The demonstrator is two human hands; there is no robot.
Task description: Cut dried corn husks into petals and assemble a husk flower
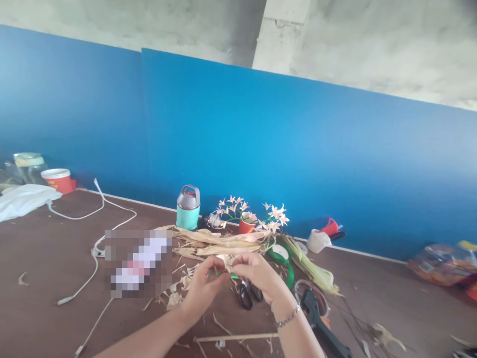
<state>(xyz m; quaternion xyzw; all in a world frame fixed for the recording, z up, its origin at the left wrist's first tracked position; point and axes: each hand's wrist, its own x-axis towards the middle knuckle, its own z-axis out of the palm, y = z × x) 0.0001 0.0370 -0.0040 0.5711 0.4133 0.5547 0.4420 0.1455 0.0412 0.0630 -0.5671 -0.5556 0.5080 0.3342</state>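
My left hand (208, 284) and my right hand (257, 273) meet above the middle of the table, fingertips nearly touching. Both pinch a small pale husk piece (226, 260) that looks like a petal or flower; its exact shape is partly hidden by my fingers. A bit of green shows just below the fingertips. Under my right hand lie scissors (246, 297) with black handles. Behind my hands, dried corn husks (219, 243) are spread out. Beyond them, pale star-shaped flowers (276, 213) on green stems stand around an orange paper cup (246, 225).
A green tape roll (280, 252) and a husk bundle (311, 266) lie right of my hands. Nearer is a black glue gun (320, 323). A teal flask (188, 209) stands by the blue partition (238, 139). White cables (97, 248) run across the left, and husk scraps litter the brown table (55, 318).
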